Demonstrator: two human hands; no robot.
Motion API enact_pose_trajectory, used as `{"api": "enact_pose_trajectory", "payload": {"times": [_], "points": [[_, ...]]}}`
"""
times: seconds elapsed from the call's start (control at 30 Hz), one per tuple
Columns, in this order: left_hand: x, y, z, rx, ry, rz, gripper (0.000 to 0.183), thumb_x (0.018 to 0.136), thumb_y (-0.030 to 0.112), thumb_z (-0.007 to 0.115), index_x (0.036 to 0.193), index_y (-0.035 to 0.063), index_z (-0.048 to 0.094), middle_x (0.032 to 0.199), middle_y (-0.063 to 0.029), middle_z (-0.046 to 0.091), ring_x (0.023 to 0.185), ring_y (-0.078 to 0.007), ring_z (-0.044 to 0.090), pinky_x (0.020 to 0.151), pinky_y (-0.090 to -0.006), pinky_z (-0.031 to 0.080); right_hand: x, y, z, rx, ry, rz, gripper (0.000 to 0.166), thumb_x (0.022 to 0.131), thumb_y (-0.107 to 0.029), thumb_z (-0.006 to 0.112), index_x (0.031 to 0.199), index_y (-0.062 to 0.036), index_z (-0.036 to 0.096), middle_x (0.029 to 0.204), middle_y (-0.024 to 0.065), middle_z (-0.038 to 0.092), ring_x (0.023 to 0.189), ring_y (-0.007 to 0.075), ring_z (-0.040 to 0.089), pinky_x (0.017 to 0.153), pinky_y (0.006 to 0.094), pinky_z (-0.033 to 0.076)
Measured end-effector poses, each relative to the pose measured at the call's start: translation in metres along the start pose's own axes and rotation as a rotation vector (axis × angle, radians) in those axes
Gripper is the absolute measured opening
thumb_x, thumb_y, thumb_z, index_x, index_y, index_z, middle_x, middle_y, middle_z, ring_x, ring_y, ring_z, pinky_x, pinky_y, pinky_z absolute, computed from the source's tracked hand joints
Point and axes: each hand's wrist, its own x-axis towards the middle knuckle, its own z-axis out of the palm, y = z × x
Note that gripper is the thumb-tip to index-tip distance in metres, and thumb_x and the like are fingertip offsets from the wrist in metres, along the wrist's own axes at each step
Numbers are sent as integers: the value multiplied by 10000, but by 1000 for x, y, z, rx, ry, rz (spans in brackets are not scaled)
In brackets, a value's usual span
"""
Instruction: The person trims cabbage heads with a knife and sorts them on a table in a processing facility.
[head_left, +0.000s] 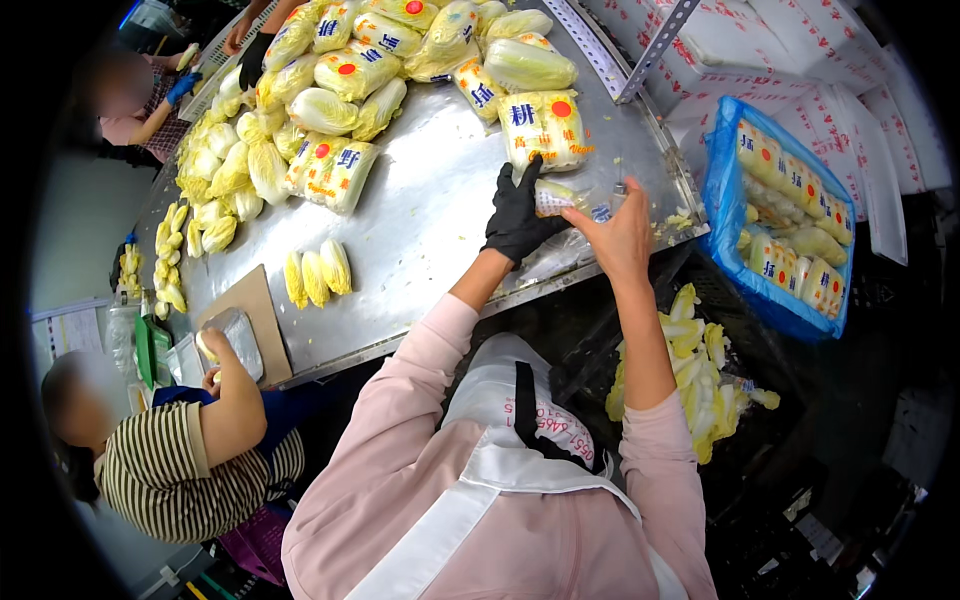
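My left hand (516, 217), in a black glove, spreads its fingers and thumb around the left end of a cabbage pack in clear printed plastic (556, 198) near the table's front edge. My bare right hand (626, 229) is at the pack's other side, its thumb reaching the plastic beside my left thumb. Whether its fingers pinch the film is unclear. A small metallic cylinder (619, 189) shows by my right fingertips. Just beyond lies a finished-looking printed bag of napa cabbages (545, 133). Part of the pack is hidden under my hands.
Bagged and loose napa cabbages (352, 71) heap across the metal table (427, 187); three small hearts (318, 274) lie apart. A blue-lined crate (720, 225) holds bags at right. Trimmed leaves (694, 375) lie below. A slotted metal post (652, 56) rises behind. Co-workers (187, 457) work at left.
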Motion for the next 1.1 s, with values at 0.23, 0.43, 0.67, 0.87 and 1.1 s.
{"api": "enact_pose_trajectory", "payload": {"times": [0.23,0.43,0.67,0.87,1.1], "points": [[12,-39,-9,-137,-103,142,352,824,266,538,1122,79,535,1099,-218,506,1113,-329,374,955,-404,299,-8,35,12,350,-424,356,485,620,-211,744,916,64,475,852,201,570,784,312,579,681,350,451],[-5,-18,-25,-267,-331,-7,608,676,135,699,1215,81,424,1245,-99,388,1106,-249,412,979,-344,325,-42,47,17,1497,-196,846,342,783,-4,539,1117,-48,475,982,50,548,841,167,556,751,324,454],[-46,5,8,-1202,-483,-74,998,470,7,814,1316,54,286,1304,-77,378,1186,-190,376,976,-337,345,-41,29,10,2014,-34,900,95,832,-119,501,913,-81,531,851,56,561,836,210,553,781,377,444],[-60,53,23,-1857,-324,-249,738,703,228,672,1313,62,292,1175,-107,484,1075,-234,485,920,-361,396,-51,-2,-55,2016,209,966,154,832,-181,545,953,-87,530,863,47,562,868,219,553,801,393,453],[-75,109,40,-1816,-604,-232,658,693,295,684,1235,87,373,1130,-132,505,1010,-281,516,884,-407,429,-91,32,-121,1980,393,878,170,804,-111,581,971,-104,550,813,17,575,759,169,563,700,341,496]]}}
